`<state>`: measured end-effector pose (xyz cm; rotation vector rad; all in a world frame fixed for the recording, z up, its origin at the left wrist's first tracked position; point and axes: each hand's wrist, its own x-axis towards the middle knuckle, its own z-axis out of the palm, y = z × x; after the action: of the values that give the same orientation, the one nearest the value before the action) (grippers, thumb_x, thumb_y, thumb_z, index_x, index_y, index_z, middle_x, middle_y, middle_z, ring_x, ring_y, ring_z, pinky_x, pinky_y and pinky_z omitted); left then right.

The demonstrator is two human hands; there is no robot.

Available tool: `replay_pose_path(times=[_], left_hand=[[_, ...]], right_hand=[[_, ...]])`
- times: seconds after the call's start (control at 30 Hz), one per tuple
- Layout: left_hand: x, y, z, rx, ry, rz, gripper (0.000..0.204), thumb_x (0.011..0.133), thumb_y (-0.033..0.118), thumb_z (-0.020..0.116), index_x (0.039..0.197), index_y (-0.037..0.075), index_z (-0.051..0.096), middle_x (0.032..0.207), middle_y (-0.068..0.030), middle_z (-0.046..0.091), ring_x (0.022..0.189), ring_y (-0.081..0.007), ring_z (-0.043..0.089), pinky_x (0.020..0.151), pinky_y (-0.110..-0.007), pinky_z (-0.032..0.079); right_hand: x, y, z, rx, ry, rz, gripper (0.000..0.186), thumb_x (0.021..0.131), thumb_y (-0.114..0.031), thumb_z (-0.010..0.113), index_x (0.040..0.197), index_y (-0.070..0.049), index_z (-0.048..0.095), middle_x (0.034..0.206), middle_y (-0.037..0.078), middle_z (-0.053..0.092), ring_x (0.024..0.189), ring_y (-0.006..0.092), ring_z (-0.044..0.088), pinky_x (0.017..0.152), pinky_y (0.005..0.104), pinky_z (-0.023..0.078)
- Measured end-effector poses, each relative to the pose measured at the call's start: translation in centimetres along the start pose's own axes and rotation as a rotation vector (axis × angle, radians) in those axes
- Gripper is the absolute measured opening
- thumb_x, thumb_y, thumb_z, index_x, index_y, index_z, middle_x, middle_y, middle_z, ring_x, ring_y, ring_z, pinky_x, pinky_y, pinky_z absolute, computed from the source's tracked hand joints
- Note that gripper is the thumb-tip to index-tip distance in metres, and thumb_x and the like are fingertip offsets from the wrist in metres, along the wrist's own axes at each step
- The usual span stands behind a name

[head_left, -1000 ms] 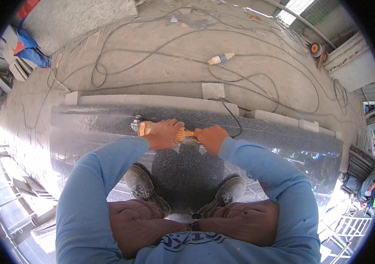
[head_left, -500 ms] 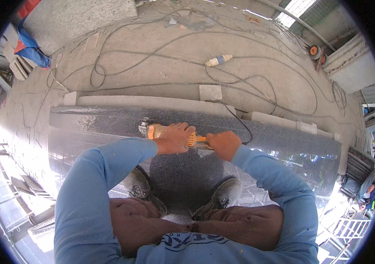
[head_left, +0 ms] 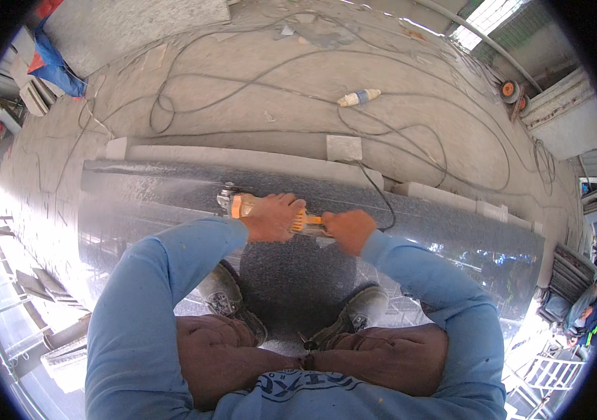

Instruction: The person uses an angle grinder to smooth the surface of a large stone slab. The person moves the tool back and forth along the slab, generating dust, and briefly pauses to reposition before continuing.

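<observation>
A yellow angle grinder (head_left: pixel 242 206) lies low over a long, dark speckled stone slab (head_left: pixel 466 245), its metal head pointing left, with a pale streak of dust or spray left of it. My left hand (head_left: pixel 275 217) is wrapped over the grinder's body. My right hand (head_left: pixel 349 231) grips the rear handle, from where a dark cord runs toward the floor. The cutting disc is too small to make out clearly. My boots (head_left: pixel 365 308) are planted at the near side of the slab.
A pale block strip (head_left: pixel 256 159) lies along the slab's far edge. Cables and a cream connector (head_left: pixel 359 96) lie on the concrete floor. Blue-red tarp (head_left: pixel 58 66), stacked slabs and a wheeled trolley (head_left: pixel 509 91) sit around the edges. A person (head_left: pixel 589 311) shows at the far right.
Over the last second the grinder and both my hands have shifted a little to the right along the slab, with my grip on it kept.
</observation>
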<state>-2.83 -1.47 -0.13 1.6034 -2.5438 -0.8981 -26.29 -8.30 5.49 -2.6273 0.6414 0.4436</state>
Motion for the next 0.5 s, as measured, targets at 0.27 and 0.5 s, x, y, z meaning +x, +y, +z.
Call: replay_pose_path(times=[0.27,0.5], left_hand=[[-0.7,-1.2,0.2,0.000,0.042,-0.021,0.079,0.069,0.035,0.085,0.133,0.005,0.049,0.118,-0.0180,0.056,0.113,-0.0373,0.057,0.098,-0.049,0.047],[0.7,1.9,-1.0,-0.025,0.040,0.015,0.074,0.073,0.030,0.080,0.135,0.004,0.047,0.119,-0.0180,0.055,0.115,-0.0357,0.057,0.099,-0.048,0.047]], right_hand=[[1.2,-0.5,-0.2,-0.036,-0.020,-0.011,0.019,0.092,-0.015,0.057,0.106,-0.002,0.059,0.079,0.015,0.071,0.074,0.0337,0.072,0.065,0.0466,0.058],[-1.7,0.1,-2.1,-0.017,-0.085,0.074,0.018,0.089,-0.013,0.058,0.105,-0.004,0.059,0.081,0.015,0.071,0.077,0.0340,0.072,0.067,0.0464,0.058]])
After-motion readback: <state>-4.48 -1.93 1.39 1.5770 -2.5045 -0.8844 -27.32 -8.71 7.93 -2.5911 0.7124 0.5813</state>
